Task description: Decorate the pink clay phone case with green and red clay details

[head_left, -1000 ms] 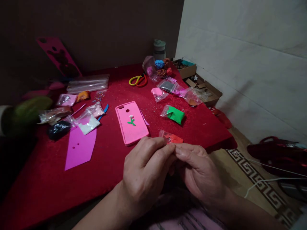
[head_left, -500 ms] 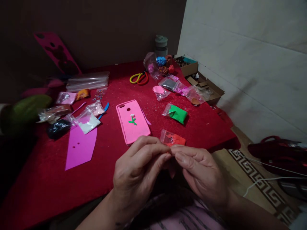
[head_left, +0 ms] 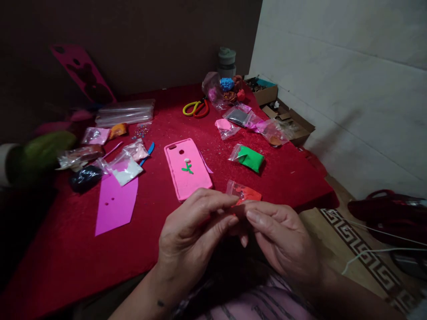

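Just past the front edge of the table, my two hands meet at the fingertips. My left hand (head_left: 196,242) is closed, thumb toward fingers, with a tiny bit of orange-red clay (head_left: 234,215) showing at the thumb tip. Thumb pressed on its fingers, my right hand (head_left: 283,240) is closed too; what it pinches is hidden. Beyond them lies a pink phone case (head_left: 191,186), clay-covered, with a green stem and leaves (head_left: 187,167) and a small white blob (head_left: 187,160). Partly behind my fingers is an open bag of orange-red clay (head_left: 248,194).
A bag of green clay (head_left: 251,159), scissors (head_left: 196,109) and more clay bags lie on the red tablecloth (head_left: 147,249). Purple sheet (head_left: 115,209) and blue tool (head_left: 147,153) are at left. A blurred dark green object (head_left: 46,153) stands far left. Cardboard boxes (head_left: 296,126) sit behind.
The view has shifted slightly, so the table things appear a little further right. My left fingers have opened slightly from the thumb, and more of the orange-red clay shows.
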### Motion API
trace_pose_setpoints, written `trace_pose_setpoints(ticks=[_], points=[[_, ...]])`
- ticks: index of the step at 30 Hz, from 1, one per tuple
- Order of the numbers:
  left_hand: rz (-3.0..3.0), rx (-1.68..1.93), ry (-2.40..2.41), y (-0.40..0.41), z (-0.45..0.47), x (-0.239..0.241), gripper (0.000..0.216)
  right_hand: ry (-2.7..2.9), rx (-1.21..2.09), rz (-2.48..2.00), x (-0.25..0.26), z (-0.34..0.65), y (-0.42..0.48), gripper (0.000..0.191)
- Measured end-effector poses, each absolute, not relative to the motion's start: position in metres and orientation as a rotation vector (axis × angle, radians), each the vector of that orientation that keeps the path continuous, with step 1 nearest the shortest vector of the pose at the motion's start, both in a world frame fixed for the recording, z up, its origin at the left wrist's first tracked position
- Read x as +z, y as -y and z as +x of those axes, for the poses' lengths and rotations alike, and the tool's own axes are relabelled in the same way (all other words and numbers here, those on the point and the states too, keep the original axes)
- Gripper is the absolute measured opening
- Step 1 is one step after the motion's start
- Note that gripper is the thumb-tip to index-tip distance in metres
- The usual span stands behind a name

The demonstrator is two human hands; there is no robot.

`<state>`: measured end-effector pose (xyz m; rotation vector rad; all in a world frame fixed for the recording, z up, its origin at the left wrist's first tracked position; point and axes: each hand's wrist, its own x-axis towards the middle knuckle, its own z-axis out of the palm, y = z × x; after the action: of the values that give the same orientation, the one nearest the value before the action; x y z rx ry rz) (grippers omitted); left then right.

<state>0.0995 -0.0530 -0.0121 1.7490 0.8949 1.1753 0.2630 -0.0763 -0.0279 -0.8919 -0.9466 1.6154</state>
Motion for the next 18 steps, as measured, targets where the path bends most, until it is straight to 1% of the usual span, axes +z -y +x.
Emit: trace_pose_setpoints(ticks=[3,6,8,11,15,18], points=[[1.697,1.159,-0.837,0.054,0.099,-0.011,0.026,0.939,1.627,-0.888,-0.028,0.263,0.076,0.024],[1.570,1.153,-0.934,0.054,0.097,-0.009,0.018,0.878,1.593,-0.885,-0.027,0.263,0.075,0.017],[1.303,1.111,-0.980,0.052,0.096,-0.008,0.012,0.846,1.557,-0.904,-0.024,0.264,0.074,0.015],[0.871,1.009,-0.900,0.047,0.096,-0.008,0.003,0.849,1.514,-0.947,-0.021,0.267,0.073,0.014],[0.623,0.951,-0.760,0.039,0.095,-0.009,0.018,0.907,1.395,-0.999,-0.022,0.274,0.074,0.014],[0.539,0.921,-0.709,0.038,0.093,-0.010,0.022,1.047,1.204,-1.087,-0.025,0.281,0.074,0.018]])
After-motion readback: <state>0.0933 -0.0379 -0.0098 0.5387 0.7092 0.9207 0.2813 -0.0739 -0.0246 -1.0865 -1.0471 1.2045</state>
